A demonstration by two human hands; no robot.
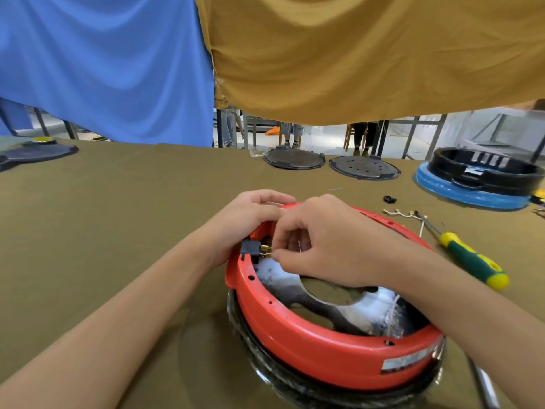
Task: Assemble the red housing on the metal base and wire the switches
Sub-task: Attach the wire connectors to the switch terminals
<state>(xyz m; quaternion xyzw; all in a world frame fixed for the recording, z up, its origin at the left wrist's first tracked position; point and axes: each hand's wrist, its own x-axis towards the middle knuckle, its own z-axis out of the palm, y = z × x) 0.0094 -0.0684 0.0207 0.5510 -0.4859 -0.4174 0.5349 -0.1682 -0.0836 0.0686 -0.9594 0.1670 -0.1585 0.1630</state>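
Pinching something small at their tips, the right hand's (321, 246) fingers (278, 255) sit touching the lower of two brass terminals (266, 251); whether a wire connector is in that pinch I cannot tell. The terminals stick out of a black switch (250, 250) set in the red housing (309, 349) wall at centre frame, their long axis running left to right and pointing right, straight at the fingertips. The left hand (250, 219) curls over the housing rim just behind the switch, steadying it, though the right is nearer the terminals. The housing sits on the metal base (324, 308) on the olive worktop (103, 225). Loose wires (404, 214) and a green-handled screwdriver (469, 258) lie at right of frame.
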